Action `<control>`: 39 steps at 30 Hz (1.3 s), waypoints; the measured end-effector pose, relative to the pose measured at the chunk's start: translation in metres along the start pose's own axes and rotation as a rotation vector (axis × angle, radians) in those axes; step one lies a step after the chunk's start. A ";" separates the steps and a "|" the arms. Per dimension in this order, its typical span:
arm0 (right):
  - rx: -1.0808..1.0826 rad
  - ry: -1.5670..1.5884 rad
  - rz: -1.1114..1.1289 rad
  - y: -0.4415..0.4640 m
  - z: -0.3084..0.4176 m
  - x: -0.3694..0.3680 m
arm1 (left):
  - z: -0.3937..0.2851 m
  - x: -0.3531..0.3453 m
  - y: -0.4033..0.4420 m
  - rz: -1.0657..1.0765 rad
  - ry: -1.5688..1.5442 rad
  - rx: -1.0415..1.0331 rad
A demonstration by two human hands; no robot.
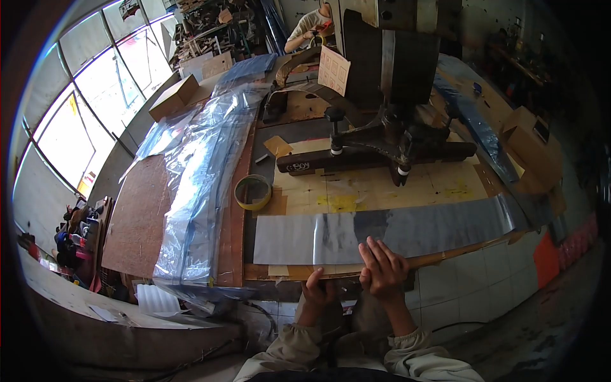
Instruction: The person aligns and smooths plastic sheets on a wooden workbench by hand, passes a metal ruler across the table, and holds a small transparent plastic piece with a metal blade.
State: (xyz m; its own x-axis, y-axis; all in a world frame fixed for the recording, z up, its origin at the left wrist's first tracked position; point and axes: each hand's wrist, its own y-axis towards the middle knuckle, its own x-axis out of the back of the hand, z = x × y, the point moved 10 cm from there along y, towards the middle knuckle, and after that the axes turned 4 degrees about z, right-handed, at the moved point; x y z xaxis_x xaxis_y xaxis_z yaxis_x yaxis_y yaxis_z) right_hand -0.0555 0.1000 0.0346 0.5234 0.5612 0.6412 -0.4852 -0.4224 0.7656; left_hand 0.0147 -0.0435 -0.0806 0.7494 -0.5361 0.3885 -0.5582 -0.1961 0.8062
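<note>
On the left of the worktop point(133, 219), crinkled clear plastic point(207, 159) lies in a long heap, a cardboard box point(175, 99) beside its far part. Next comes a roll of tape point(253, 192), near the grey strip point(289, 239), which lies flat along the near edge. The left hand point(318, 286) is at that edge, fingers curled; I can't tell whether it grips anything. The right hand point(384, 267) is open, fingers over the strip.
</note>
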 end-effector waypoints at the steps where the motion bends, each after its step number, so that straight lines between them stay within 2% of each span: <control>1: 0.000 -0.005 -0.007 0.000 0.000 0.000 | 0.004 -0.002 -0.005 -0.011 -0.033 0.019; 11: 0.008 -0.016 0.024 0.002 0.001 0.001 | 0.005 -0.004 -0.007 -0.012 -0.082 0.029; 20: 0.007 -0.019 0.010 0.001 0.001 -0.001 | -0.006 0.002 0.003 -0.011 0.013 -0.020; 29: 0.016 -0.017 0.009 0.002 0.001 0.000 | 0.006 0.001 -0.005 -0.075 -0.111 0.116; 32: 0.020 0.003 -0.015 0.002 0.000 0.000 | -0.012 0.003 0.011 -0.008 -0.024 -0.003; 35: 0.011 0.000 -0.016 0.002 0.000 0.000 | -0.007 0.000 0.004 -0.003 -0.012 -0.003; 39: 0.003 -0.003 -0.010 0.002 0.000 -0.001 | 0.009 -0.002 -0.011 -0.088 -0.099 0.117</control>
State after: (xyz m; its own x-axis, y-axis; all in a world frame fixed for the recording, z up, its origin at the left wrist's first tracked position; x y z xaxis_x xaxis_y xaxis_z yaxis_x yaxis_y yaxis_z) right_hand -0.0569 0.0992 0.0357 0.5299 0.5634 0.6339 -0.4782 -0.4187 0.7720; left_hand 0.0166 -0.0479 -0.0945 0.7620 -0.5894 0.2682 -0.5337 -0.3370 0.7756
